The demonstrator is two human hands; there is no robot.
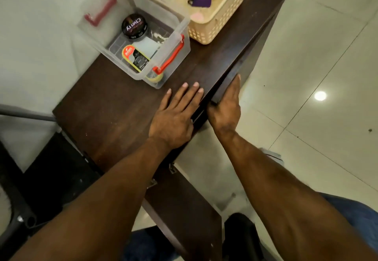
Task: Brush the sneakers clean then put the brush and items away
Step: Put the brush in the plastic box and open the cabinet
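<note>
Now left hand [173,115] lies flat, fingers straight, on the counter [114,107]; right hand [225,105] grips its front panel edge. Behind the left hand, clear box [141,33] holds polish tins: light, rigid, likely slippery; lift by red handles. No brush or sneakers visible.

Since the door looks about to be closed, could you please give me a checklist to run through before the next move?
1. Right hand on the cabinet door edge: ok, it lies along the top edge.
2. Left hand steadying the cabinet top: ok, flat, fingers straight.
3. Left fingertips near the door gap: not ok, pinch risk.
4. Polish tin and Kiwi pack inside the clear box: ok.
5. Brush stowed: cannot tell, not visible.
6. Sneakers put away: cannot tell, cabinet interior hidden.
</note>
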